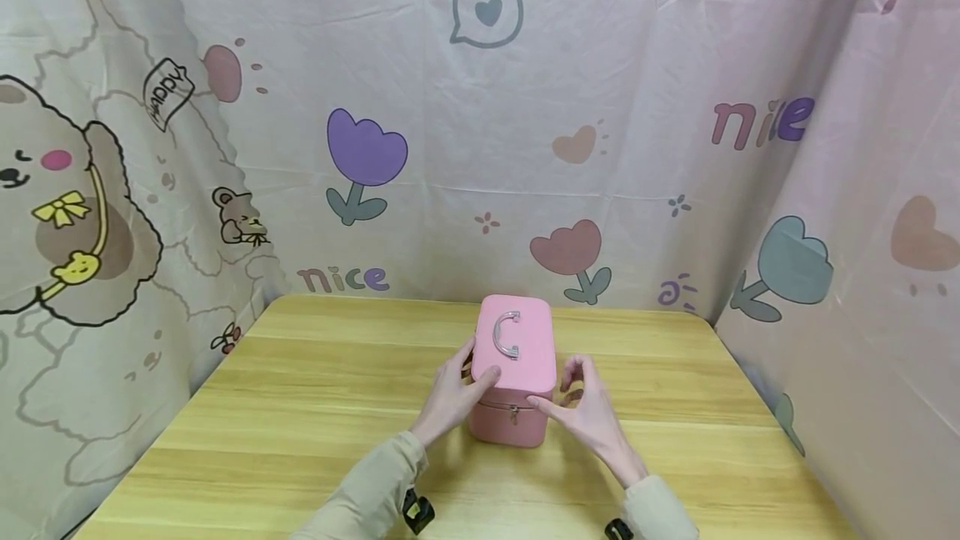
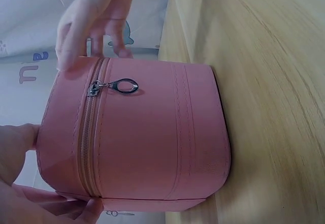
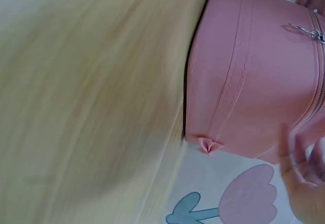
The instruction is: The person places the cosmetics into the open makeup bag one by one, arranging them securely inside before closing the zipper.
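Observation:
A pink zippered vanity case [image 1: 534,340] stands upright on the wooden table, with a silver handle [image 1: 498,338] on its lid. My left hand [image 1: 448,394] grips its left side, thumb on the lid and fingers down the side wall. At the front right corner is my right hand [image 1: 588,419], its thumb touching the lid's edge and the other fingers loosely bent beside the case. The zipper pull [image 2: 124,86] hangs at the front, and the lid is down. In the right wrist view a small pink bow [image 3: 208,146] shows on the case's side.
The wooden table [image 1: 315,390] reaches out on both sides of the case. Behind it and at the sides hang printed curtains [image 1: 465,107] with flowers and bears. Black wrist bands [image 1: 417,512] sit below the sleeves.

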Available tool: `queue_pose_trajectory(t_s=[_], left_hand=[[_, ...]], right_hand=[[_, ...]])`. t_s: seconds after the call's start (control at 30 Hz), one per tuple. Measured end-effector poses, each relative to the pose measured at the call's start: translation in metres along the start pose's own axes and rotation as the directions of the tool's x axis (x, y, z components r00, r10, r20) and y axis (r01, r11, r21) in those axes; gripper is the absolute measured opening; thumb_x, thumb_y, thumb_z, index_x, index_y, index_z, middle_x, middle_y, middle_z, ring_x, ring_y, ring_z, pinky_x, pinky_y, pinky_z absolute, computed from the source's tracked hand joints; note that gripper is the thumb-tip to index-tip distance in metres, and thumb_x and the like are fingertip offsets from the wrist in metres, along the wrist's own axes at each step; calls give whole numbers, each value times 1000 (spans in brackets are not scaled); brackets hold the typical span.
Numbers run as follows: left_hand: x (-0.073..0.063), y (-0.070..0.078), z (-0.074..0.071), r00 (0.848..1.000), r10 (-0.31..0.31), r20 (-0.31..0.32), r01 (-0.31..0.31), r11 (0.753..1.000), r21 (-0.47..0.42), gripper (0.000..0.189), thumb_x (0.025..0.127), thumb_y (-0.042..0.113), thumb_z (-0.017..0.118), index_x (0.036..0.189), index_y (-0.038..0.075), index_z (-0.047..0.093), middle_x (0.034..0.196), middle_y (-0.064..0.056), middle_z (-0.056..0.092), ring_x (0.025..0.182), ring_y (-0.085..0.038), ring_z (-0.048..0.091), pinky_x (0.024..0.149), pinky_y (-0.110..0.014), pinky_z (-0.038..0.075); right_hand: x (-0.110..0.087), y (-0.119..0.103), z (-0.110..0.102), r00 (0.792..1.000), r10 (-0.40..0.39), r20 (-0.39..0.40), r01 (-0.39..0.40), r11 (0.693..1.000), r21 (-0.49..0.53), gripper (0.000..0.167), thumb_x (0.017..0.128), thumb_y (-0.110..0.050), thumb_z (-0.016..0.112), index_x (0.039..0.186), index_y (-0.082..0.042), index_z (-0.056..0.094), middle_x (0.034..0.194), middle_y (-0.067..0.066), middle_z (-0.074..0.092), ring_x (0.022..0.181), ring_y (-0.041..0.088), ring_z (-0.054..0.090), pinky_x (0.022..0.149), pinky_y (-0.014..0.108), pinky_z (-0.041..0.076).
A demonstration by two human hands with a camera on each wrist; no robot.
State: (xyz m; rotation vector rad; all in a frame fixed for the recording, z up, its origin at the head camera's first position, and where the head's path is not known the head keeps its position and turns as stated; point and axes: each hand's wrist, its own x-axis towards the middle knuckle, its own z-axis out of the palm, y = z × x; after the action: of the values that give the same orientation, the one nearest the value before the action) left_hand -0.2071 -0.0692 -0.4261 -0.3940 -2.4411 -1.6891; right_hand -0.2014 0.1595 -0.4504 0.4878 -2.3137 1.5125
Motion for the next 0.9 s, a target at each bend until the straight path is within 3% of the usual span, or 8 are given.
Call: queue_pose_trajectory(t_s=[0.1,0.2,0.27,0.37,0.5,0.6,0.73,0.9], left_hand=[[0,0,0,1000,-2,-1,2,1000,4,72,97,26,66,152,-7,34,151,-32,44,138,-44,49,109,-49,48],[0,0,0,1000,-3,-1,3,1000,10,72,97,26,66,152,-7,34,151,-31,44,138,-44,50,109,-49,49],[0,1,-1,1000,-7,0,7,1000,8,72,97,26,66,152,-6,34,151,-31,44,138,-44,50,108,-49,49],[-1,0,-1,1000,-4,3,4,1000,14,73,97,26,66,152,-8,34,151,-32,44,137,-44,50,108,-49,49],[0,0,-1,1000,6,2,-6,1000,22,73,97,27,67,151,-9,34,150,-33,44,137,-44,50,107,-48,50],[0,0,-1,1000,13,-1,-13,1000,14,73,96,26,67,151,-9,35,150,-33,45,136,-45,50,106,-49,51],[-1,0,-1,1000,19,2,-19,1000,8,73,96,26,68,151,-10,35,150,-34,44,136,-46,50,106,-50,51],[-1,-1,-1,1000,27,2,-27,1000,12,73,96,26,68,150,-10,35,149,-35,45,135,-47,50,106,-50,51]], right_hand=[[-3,1,-1,980,-196,-31,193,977,-96,42,72,-19,90,79,-12,49,65,0,50,58,1,44,48,19,44],[-6,2,-1,920,-393,-1,387,906,-171,38,76,-18,87,65,-17,50,53,-8,49,52,-9,37,43,11,35],[-7,2,0,885,-463,38,460,860,-220,36,77,-19,86,62,-20,54,52,-12,51,52,-13,36,44,7,33],[-9,-1,3,860,-498,111,505,799,-325,33,78,-25,85,60,-23,58,50,-15,55,51,-16,37,47,2,32],[-11,-7,8,851,-486,200,524,753,-398,26,78,-25,85,61,-22,65,49,-16,58,49,-18,38,47,1,30],[-12,-10,11,860,-453,233,510,768,-389,22,80,-23,83,64,-22,68,46,-15,56,47,-20,36,46,1,28],[-13,-12,17,872,-434,225,489,768,-414,23,80,-23,83,63,-21,68,44,-15,50,47,-20,28,45,1,24],[-17,-16,28,873,-458,171,476,716,-510,31,77,-27,84,57,-21,62,43,-15,44,50,-15,22,45,3,21]])
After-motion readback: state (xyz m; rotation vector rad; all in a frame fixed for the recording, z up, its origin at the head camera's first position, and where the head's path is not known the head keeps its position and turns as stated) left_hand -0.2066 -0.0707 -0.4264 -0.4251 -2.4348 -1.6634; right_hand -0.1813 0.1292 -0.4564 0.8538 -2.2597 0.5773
